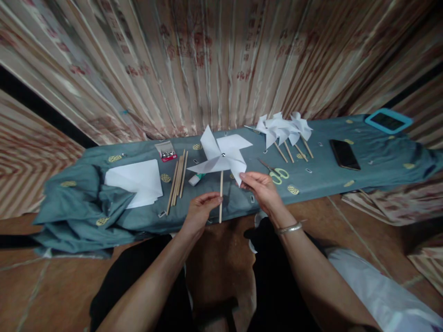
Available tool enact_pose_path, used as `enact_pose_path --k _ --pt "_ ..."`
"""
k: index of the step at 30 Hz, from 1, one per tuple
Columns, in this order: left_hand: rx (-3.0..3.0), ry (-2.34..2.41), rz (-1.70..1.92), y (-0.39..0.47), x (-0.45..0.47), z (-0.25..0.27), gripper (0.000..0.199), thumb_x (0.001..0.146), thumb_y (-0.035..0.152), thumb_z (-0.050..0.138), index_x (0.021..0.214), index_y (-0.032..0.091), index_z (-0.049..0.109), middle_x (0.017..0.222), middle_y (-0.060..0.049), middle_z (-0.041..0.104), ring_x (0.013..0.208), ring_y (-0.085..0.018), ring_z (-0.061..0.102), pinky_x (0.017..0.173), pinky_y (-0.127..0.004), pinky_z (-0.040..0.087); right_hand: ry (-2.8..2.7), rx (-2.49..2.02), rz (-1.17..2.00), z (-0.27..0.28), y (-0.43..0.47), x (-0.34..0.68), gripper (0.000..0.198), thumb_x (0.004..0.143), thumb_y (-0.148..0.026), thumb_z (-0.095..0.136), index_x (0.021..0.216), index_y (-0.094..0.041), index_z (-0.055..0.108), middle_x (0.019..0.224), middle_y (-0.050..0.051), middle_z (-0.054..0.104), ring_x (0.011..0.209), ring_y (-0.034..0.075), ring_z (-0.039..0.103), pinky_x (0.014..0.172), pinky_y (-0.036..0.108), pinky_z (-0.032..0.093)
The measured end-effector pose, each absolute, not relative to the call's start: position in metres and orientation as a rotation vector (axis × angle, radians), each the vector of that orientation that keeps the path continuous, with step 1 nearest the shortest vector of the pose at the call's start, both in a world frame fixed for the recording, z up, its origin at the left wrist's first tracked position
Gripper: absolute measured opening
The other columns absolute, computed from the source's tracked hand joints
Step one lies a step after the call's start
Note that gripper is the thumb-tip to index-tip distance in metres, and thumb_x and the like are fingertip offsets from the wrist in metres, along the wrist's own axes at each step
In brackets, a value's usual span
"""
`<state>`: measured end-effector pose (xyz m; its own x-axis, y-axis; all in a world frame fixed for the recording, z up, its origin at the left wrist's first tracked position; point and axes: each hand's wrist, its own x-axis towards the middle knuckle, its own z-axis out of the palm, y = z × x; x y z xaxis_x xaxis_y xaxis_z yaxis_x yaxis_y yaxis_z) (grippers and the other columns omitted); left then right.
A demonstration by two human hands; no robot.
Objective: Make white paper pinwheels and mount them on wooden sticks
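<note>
from my end i see, closest, black trousers [273, 272], then two bare forearms, a silver bracelet [290, 228] on the right wrist. the left hand [202, 207] pinches a thin stick [220, 213] between thumb and fingertips, near the front edge of a cloth-covered bench [328, 180]. at the stick's upper end is a white paper pinwheel [226, 159], a shiny pin at its middle. the right hand [260, 188] has thumb and forefinger pressed together on the tip of its lower blade. past the hands, to my left, i have a stack of white paper [134, 177], loose sticks [183, 174] and what may be a glue tube [196, 179], too blurred to be sure. green-handled scissors [272, 170] lie right of the pinwheel. farther back are a small packet [166, 151], a phone [345, 154] and more pinwheels [280, 125], overlapping, before a patterned curtain [221, 64].
</note>
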<state>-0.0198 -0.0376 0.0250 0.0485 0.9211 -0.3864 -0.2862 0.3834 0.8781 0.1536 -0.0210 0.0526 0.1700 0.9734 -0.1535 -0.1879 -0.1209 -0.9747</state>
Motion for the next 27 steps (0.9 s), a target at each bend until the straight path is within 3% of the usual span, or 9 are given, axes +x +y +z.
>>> enact_pose_path --k 18,27 --pt "0.714 1.148 1.047 -0.039 -0.018 0.029 0.032 0.04 0.034 0.087 0.064 0.019 0.074 0.063 -0.001 0.069 0.062 -0.012 0.057 0.072 -0.028 0.046 -1.072 -1.245 1.255 0.049 -0.024 0.135 0.037 0.06 -0.058 0.076 0.054 -0.022 0.07 0.058 0.001 0.069 0.055 0.013 0.056 0.061 0.028 0.046" --pt "0.712 1.127 1.041 -0.039 -0.02 0.029 0.03 0.043 0.033 0.087 0.066 0.019 0.074 0.065 -0.001 0.07 0.062 -0.011 0.057 0.072 -0.027 0.045 -1.065 -1.265 1.295 0.049 -0.022 0.125 0.041 0.056 -0.061 0.077 0.052 -0.021 0.067 0.058 0.002 0.069 0.054 0.012 0.056 0.057 0.027 0.044"
